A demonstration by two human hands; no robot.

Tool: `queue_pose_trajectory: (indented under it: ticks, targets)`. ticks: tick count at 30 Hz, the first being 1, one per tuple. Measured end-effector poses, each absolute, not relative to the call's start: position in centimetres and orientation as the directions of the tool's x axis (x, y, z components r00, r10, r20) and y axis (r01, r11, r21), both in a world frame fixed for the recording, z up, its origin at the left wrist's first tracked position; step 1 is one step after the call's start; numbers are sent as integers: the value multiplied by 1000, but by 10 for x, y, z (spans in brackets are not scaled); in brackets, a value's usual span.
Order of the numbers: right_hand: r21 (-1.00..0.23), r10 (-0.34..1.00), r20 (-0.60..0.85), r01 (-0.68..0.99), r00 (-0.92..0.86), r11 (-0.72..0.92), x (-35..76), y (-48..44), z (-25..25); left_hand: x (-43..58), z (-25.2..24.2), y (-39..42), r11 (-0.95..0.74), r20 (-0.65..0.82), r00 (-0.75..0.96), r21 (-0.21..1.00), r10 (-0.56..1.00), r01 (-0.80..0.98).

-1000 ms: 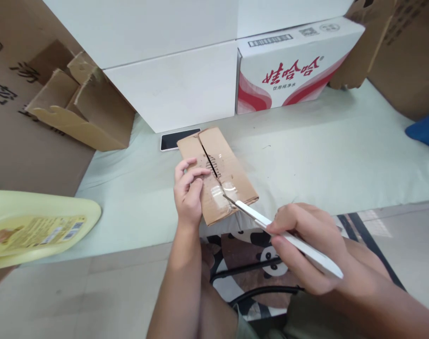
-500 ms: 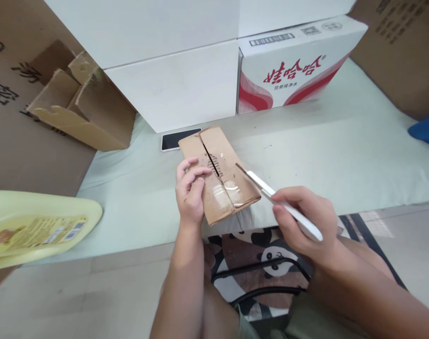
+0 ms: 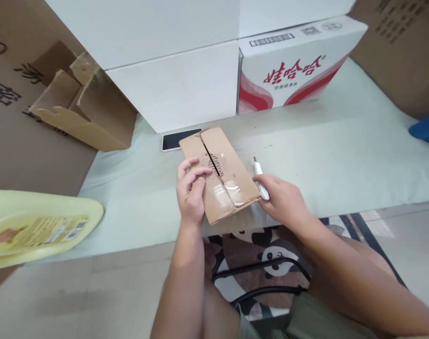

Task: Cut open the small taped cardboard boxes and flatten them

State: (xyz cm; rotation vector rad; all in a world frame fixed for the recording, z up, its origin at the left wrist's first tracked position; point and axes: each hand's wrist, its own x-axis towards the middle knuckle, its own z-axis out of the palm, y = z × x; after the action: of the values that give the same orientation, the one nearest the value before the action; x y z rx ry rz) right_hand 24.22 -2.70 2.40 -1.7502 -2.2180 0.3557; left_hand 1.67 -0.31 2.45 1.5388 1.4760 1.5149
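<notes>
A small flat cardboard box (image 3: 232, 160), sealed with clear tape and with a dark slit along its middle seam, rests at a slant near the table's front edge. My left hand (image 3: 191, 193) grips its left side, fingertips on the top face. Right of the box, my right hand (image 3: 285, 197) has its fingers closed around a white utility knife (image 3: 259, 173). The knife is low by the tabletop, its short blade pointing away from me; whether it touches the table I cannot tell. Some of my right fingers are hidden.
Behind the box lies a phone (image 3: 175, 140), partly covered by it. White cartons (image 3: 175, 89) and a red-and-white water carton (image 3: 292, 80) line the back. An open cardboard box (image 3: 91, 108) and a yellow bottle (image 3: 41, 226) stand left; something blue (image 3: 428, 129) is at right.
My right hand has moved left and forward, lowering the knife beside the box. The knife has turned from slanting over the box to pointing away from me. My left hand stays put.
</notes>
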Motion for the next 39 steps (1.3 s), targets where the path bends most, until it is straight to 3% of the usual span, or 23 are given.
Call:
queue_pose_trajectory:
  ticks: [7, 18, 24, 28, 39]
  targets:
    - [-288, 947, -154, 930, -282, 230, 244, -23, 36, 19, 24, -3, -286, 364, -233, 906, 902, 311]
    - [-354, 984, -68, 926, -167, 133, 249, -18, 44, 20, 22, -2, -278, 355, -242, 912, 903, 302]
    - [-554, 989, 83, 819, -124, 149, 249, -24, 50, 20, 21, -2, -300, 374, -254, 910, 892, 285]
    - [-678, 985, 103, 715, -135, 169, 247, -23, 50, 21, 20, -1, -330, 393, -269, 910, 879, 250]
    - [-735, 993, -30, 676, -110, 53, 251, -9, 23, 21, 20, -1, -329, 388, -268, 913, 882, 240]
